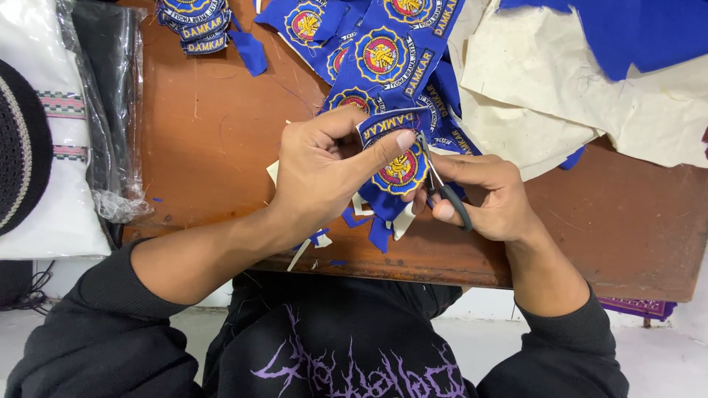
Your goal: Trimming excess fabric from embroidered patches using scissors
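Blue embroidered patch (398, 166), soft and floppy: our left hand (324, 173) pinches its top edge; right hand (490, 195), at 3 o'clock, grips small scissors (445, 190) over the desk (214, 140).

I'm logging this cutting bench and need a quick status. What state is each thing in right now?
Left hand: shut on embroidered patch, held up.
Right hand: shut on scissors, blades at the patch's edge.
Blue patch strip: uncut, lying flat.
Cut patches: stacked.
Cream backing sheet: crumpled.
Plastic bag: open, wrinkled.
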